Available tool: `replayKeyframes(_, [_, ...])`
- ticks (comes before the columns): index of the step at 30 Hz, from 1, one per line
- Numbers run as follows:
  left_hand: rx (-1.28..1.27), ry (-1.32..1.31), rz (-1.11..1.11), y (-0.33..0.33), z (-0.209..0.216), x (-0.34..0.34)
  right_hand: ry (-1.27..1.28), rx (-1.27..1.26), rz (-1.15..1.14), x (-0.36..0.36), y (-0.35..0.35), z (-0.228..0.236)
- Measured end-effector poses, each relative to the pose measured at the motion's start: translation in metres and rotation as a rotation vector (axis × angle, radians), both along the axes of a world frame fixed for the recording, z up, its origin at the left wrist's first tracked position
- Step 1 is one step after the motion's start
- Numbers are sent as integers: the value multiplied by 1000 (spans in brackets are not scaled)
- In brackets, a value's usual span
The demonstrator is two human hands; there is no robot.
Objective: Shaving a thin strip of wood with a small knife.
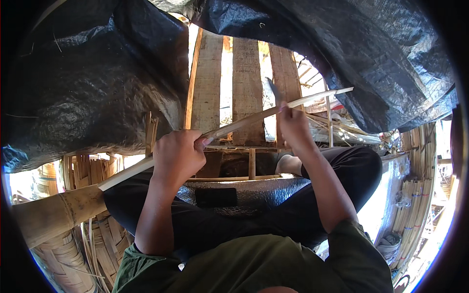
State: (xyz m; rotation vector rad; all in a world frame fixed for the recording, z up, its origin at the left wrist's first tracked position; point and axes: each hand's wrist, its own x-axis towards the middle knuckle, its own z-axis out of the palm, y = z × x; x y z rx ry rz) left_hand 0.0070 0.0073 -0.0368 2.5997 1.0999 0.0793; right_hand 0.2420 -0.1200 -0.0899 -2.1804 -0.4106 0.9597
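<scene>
While the left hand [178, 155] grips a strip [246, 122] (pale), the right [296, 127] grasps a knife [274, 92].

Dark plastic sheeting [73, 63], rough planks [246, 88] and bundled bamboo strips [415, 207] suggest a makeshift rustic workshop.

No word, number, label or sign can be read. On the black sheet [376, 56], beyond the fingers [285, 112] of the right hand [296, 127] and a little to their left, a small pale curved mark [262, 24] stands out, too small to tell whether it is a letter, a scratch or a crease.
</scene>
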Motion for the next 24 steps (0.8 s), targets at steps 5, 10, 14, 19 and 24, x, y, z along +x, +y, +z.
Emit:
replayKeyframes(5, [-31, 1, -8, -3, 1, 8, -285, 30, 196, -32, -2, -3])
replayKeyframes(10, [9, 15, 17, -7, 5, 10, -75, 33, 8, -30, -5, 9])
replayKeyframes(14, [3, 27, -28, -5, 2, 5, -51, 88, 229, -44, -5, 13])
replayKeyframes(19, [51, 47, -55, -9, 1, 6, -178, 62, 95, -38, -3, 15])
replayKeyframes(24, [28, 10, -112, -5, -7, 6, -651, 152, 653, -17, -27, -52])
